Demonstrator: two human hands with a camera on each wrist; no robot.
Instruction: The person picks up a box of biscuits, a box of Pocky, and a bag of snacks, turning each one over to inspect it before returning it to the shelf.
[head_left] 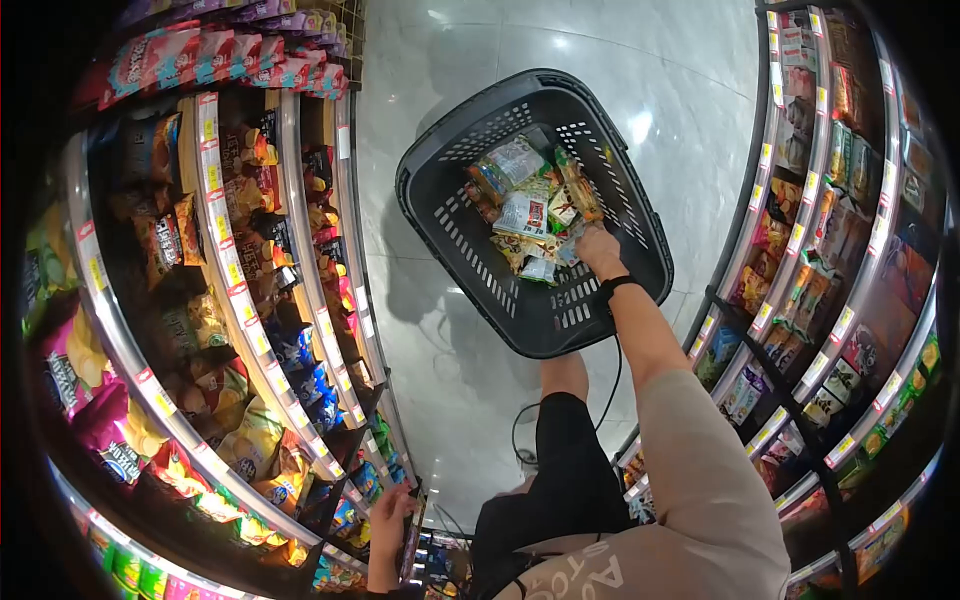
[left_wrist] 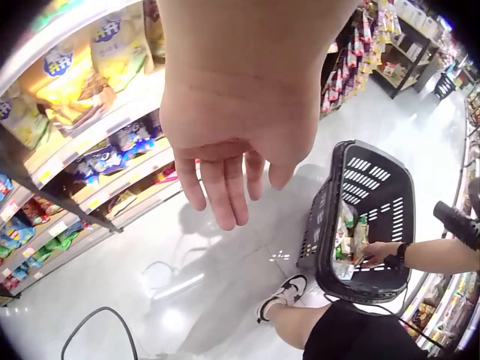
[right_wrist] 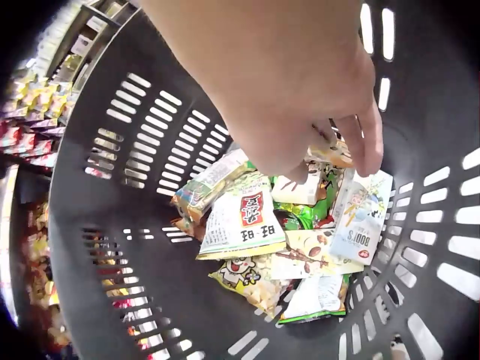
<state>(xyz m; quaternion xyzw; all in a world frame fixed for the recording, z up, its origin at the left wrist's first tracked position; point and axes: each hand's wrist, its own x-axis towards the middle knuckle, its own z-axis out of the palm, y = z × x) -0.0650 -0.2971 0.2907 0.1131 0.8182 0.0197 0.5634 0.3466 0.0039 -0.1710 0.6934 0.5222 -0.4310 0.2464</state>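
Note:
My right hand [head_left: 600, 252] reaches down inside a black plastic shopping basket [head_left: 425, 195]. In the right wrist view its fingers [right_wrist: 367, 142] are spread and bent, fingertips right at the top edge of a light blue snack packet [right_wrist: 360, 225]. Beside that packet lie a white snack bag with a red label [right_wrist: 244, 217], a green packet [right_wrist: 324, 212] and several other bagged snacks. Away from the basket, my left hand [left_wrist: 236, 142] hangs with loosely bent fingers over the floor, holding nothing.
Shelves of bagged snacks [head_left: 230, 330] line the left side of the aisle, and more packed shelves [head_left: 800, 250] stand on the right. The basket is over the shiny tiled floor [head_left: 440, 320], close by a knee [head_left: 565, 375]. A dark cable [head_left: 515, 430] loops near the legs.

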